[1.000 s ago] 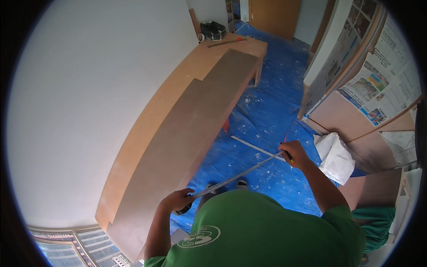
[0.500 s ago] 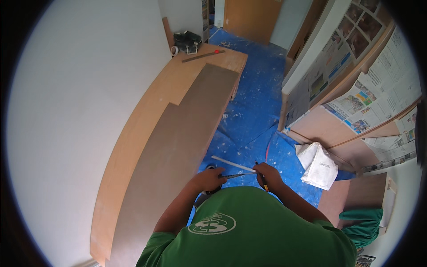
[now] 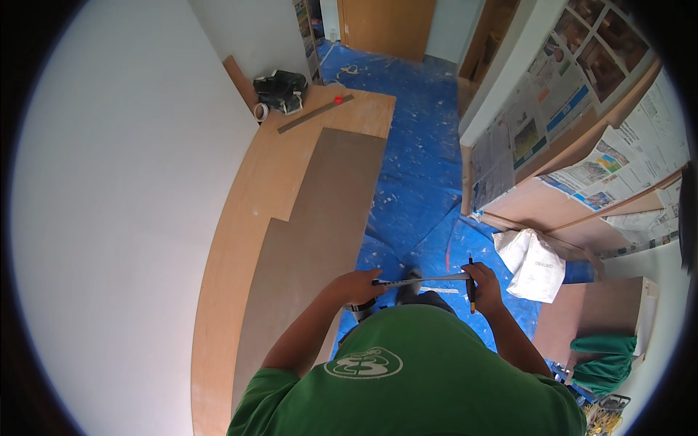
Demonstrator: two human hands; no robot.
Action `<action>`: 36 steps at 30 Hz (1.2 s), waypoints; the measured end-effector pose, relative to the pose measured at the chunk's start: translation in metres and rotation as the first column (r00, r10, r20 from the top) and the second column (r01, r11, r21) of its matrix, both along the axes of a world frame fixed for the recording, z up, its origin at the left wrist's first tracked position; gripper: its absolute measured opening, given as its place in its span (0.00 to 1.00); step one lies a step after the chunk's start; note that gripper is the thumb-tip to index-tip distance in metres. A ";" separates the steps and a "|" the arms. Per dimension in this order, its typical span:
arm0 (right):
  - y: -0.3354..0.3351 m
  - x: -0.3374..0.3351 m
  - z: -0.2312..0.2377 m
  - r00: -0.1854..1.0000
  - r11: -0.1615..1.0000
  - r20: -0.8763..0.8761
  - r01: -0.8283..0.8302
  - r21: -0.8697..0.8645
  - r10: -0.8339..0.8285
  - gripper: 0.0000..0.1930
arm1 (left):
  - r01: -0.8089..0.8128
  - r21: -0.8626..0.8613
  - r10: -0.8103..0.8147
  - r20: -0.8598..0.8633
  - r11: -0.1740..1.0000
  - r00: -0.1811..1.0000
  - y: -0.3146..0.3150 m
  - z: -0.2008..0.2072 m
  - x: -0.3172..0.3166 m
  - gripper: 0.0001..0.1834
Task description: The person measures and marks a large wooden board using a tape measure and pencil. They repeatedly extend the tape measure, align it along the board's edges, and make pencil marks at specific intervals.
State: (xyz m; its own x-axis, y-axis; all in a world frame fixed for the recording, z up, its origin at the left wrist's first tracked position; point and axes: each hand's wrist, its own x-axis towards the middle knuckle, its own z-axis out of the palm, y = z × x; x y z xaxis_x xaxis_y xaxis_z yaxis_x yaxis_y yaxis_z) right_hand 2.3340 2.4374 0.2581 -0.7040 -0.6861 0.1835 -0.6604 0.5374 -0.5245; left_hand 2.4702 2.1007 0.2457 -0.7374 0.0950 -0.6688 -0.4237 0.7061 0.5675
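A thin pale strip that looks like a tape measure blade point(image 3: 429, 279) stretches almost level between my two hands, in front of my green shirt. Its left end runs into my left hand point(image 3: 356, 288), which is closed on it; a small dark part shows by the fingertips, the rest hidden. My right hand point(image 3: 485, 288) pinches the other end. Those same fingers also hold a slim dark pencil-like tool point(image 3: 472, 291) with an orange-yellow end, upright across the strip. To the left of my left hand lies a long grey-brown board point(image 3: 313, 218), its left edge stepped, on a pale wooden surface point(image 3: 251, 207).
Blue sheeting point(image 3: 422, 145) covers the floor, with a pale strip point(image 3: 440, 290) on it. A metal ruler point(image 3: 313, 116), tape roll point(image 3: 261, 112) and dark bag point(image 3: 282, 91) sit on the bench's far end. Right: newspaper-covered cabinets point(image 3: 574, 167), a white bag point(image 3: 534, 265), green cloth point(image 3: 605, 360).
My hands have moved apart and rightward, and the strip between them shows longer. The whole view has shifted, with the long board now farther from my body. A dark shoe shows below the strip.
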 end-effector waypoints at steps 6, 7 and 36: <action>0.000 -0.109 -0.029 1.000 0.995 0.005 0.022 -0.097 -0.021 0.21 | -0.022 -0.003 0.022 0.029 1.000 0.999 -0.015 -0.017 -0.076 0.40; -0.001 -0.132 -0.038 0.999 0.989 0.033 0.007 -0.145 -0.002 0.22 | -0.037 -0.007 0.037 0.019 0.999 0.999 -0.020 -0.025 -0.087 0.40; -0.145 -0.569 -0.003 0.920 0.898 0.374 -0.257 0.356 0.115 0.18 | -0.114 0.137 0.100 0.101 0.984 0.990 -0.180 -0.078 -0.385 0.30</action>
